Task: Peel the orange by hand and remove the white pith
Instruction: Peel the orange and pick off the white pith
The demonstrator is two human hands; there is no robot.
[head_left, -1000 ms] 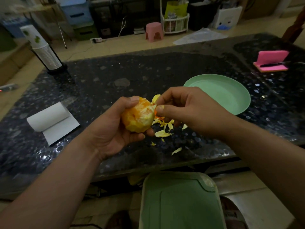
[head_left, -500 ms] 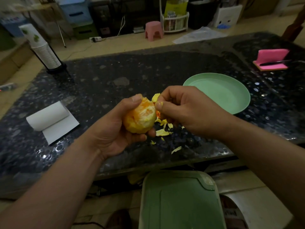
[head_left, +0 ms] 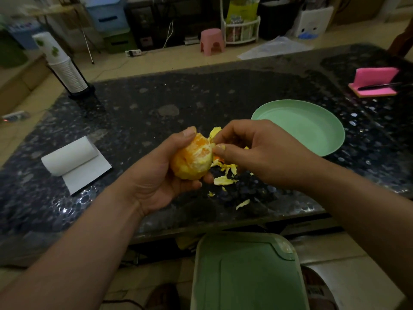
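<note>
A partly peeled orange (head_left: 193, 158) sits in my left hand (head_left: 156, 175), whose thumb and fingers curl round it above the dark table. Bare orange flesh shows on top, with pale pith over the lower part. My right hand (head_left: 254, 151) is at the fruit's right side, its thumb and forefinger pinching a strip of peel (head_left: 215, 133) that still hangs on the orange. Several torn peel scraps (head_left: 223, 180) lie on the table below both hands.
An empty green plate (head_left: 312, 126) lies to the right. A paper towel roll (head_left: 71, 156) is at left, a stack of cups (head_left: 64, 68) at back left, and a pink holder (head_left: 375, 82) at far right. A green bin lid (head_left: 245, 274) sits below the table edge.
My right hand's pinch has shifted slightly along the peel strip at the orange's top right. The orange and my left hand stay almost in place.
</note>
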